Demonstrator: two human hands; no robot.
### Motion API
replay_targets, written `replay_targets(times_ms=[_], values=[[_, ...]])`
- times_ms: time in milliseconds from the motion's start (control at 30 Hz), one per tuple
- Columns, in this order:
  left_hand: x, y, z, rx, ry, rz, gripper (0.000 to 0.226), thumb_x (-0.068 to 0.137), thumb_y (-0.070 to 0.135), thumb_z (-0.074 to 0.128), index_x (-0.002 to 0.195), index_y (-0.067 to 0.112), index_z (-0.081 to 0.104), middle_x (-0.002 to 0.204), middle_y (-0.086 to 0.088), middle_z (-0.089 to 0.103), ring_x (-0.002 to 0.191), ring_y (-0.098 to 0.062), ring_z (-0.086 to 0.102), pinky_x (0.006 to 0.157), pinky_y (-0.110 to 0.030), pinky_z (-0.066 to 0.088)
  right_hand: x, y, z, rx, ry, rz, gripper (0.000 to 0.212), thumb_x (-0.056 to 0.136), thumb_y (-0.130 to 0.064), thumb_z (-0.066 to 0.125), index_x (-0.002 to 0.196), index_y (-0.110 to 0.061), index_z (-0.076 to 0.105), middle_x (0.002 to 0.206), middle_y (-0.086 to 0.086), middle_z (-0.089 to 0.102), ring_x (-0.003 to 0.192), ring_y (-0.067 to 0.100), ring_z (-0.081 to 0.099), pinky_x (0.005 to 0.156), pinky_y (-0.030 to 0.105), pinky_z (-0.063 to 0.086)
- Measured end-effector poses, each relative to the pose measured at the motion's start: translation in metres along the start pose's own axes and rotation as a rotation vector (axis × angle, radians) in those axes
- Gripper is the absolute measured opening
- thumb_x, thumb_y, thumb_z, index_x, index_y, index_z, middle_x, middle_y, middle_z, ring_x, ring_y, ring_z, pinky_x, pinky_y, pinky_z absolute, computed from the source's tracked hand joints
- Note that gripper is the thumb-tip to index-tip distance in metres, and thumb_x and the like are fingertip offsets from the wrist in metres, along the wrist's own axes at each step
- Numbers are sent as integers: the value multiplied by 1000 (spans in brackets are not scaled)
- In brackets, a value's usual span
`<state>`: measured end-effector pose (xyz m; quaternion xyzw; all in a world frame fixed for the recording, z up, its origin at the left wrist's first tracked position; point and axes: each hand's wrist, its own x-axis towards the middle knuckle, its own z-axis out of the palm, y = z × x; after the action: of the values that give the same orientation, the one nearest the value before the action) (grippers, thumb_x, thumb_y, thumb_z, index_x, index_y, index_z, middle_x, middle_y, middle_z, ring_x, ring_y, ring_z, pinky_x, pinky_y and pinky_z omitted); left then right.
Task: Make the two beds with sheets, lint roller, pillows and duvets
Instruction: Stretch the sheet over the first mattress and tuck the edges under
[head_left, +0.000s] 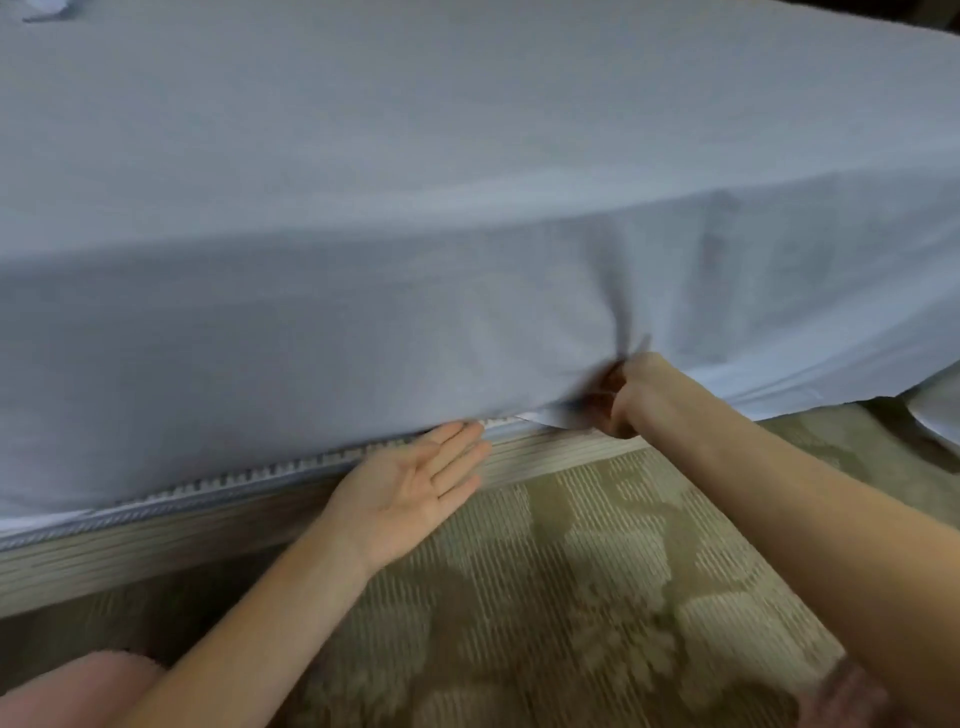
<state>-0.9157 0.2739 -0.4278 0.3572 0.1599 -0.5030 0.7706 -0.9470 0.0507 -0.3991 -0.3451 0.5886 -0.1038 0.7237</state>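
Observation:
A pale blue sheet (415, 218) covers the top of the bed and hangs down its near side. My right hand (631, 395) grips a bunch of the sheet's lower edge, and folds fan upward from the grip. My left hand (415, 480) lies palm up with straight fingers, its fingertips at the gap under the mattress where the zip trim (249, 475) shows. To the right, the sheet's edge (831, 389) hangs loose over the floor.
A light wood bed frame (156, 540) runs below the mattress. A beige patterned carpet (545, 597) lies beneath my arms. My knees in pink (78, 691) show at the bottom left. A white fabric bit (49, 8) sits at the far top left.

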Motion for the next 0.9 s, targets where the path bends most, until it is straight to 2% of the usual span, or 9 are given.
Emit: replay_targets(times_ms=[100,233,333,433,567,667,733,833,900], values=[[21,-21,48,-51,72,41,55,76,-4,41,130,0,48,131,-10,57,128,-22,47,106,-39,32,22,-22,-38,-255,-153,58,24,90,-9,48,67,-13,50,64,1,51,45,16,54,43,21,47],[54,-58,95,-205,176,139,40,93,-1,31,130,-2,47,123,-15,59,127,-26,47,109,-40,29,58,-70,-95,-341,-329,132,20,91,-2,45,73,-8,51,69,4,54,47,14,59,50,27,46],[82,-78,124,-262,287,300,29,96,-2,29,115,-7,50,119,-19,57,128,-31,45,111,-44,28,83,-106,-116,-211,-434,210,21,90,8,36,79,2,52,69,16,63,55,22,64,58,31,53],[101,-95,141,-261,409,467,21,96,-2,32,95,-1,53,108,-17,58,114,-32,51,99,-46,39,97,-114,-136,-221,-627,255,22,91,7,35,80,3,54,61,17,67,49,20,67,60,31,57],[132,-130,151,-208,420,695,33,97,0,29,87,21,53,80,6,63,95,-11,57,87,-45,41,127,-122,-169,-34,-796,318,21,92,6,37,87,4,57,74,18,71,65,24,71,73,33,56],[154,-142,170,-113,458,802,50,95,-3,23,122,31,48,117,10,63,113,-13,55,99,-48,34,129,-138,-177,68,-803,354,18,92,7,39,91,7,57,101,23,63,101,32,61,105,40,42],[155,-138,178,-90,546,773,53,95,-3,22,129,32,43,127,6,57,119,-18,52,102,-47,31,127,-140,-182,90,-771,337,19,92,8,38,88,7,56,118,23,58,116,31,54,110,40,35],[146,-129,170,-102,580,659,39,95,1,22,101,26,50,112,6,61,114,-15,52,101,-44,28,130,-135,-181,59,-737,294,25,91,8,33,77,2,53,129,22,54,121,31,53,107,38,37],[139,-124,160,-139,523,601,35,96,1,26,92,25,51,109,8,62,106,-11,56,101,-45,30,134,-134,-173,94,-734,290,24,88,11,36,74,1,52,121,24,56,120,35,53,106,40,38]])
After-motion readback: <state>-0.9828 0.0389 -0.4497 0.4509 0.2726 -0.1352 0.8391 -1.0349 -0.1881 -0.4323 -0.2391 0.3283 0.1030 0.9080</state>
